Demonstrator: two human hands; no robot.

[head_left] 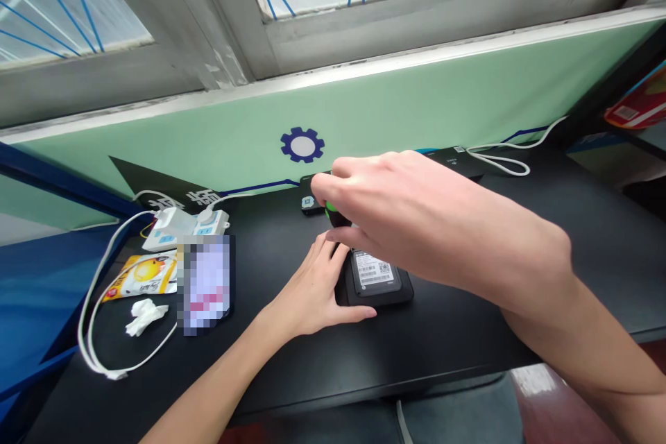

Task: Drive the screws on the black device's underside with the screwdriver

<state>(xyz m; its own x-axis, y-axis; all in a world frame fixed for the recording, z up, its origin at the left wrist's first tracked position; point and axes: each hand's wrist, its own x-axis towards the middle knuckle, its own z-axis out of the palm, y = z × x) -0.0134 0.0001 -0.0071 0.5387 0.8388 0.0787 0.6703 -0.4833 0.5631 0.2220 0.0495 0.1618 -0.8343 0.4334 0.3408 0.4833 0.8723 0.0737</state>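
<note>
My left hand [306,288] is cupped around the near side of a black drive case [399,290], fingers over its far edge and thumb along its front, so the grip is closed but light. I take this to be a hold for keeping the case from sliding, not for lifting it, since it lies flat on the black tabletop [468,336]. The case sits right in front of me, its white barcode label [372,270] facing up. My right hand [411,215] crosses above it, its grip closed on a small dark handle with a green band [331,212], which is mostly hidden by my fingers, so I cannot tell what tool it is. Holding it in my fingertips seems to suit fine control just over the case. Just beyond lies a small black fob [308,204], and farther right a flat black device [451,159] trails a white cable [500,151]. Off to my left, out of the working area, are a white power strip [180,230], a pixelated block [205,284], a yellow snack packet [138,277] and a crumpled tissue [146,316].
</note>
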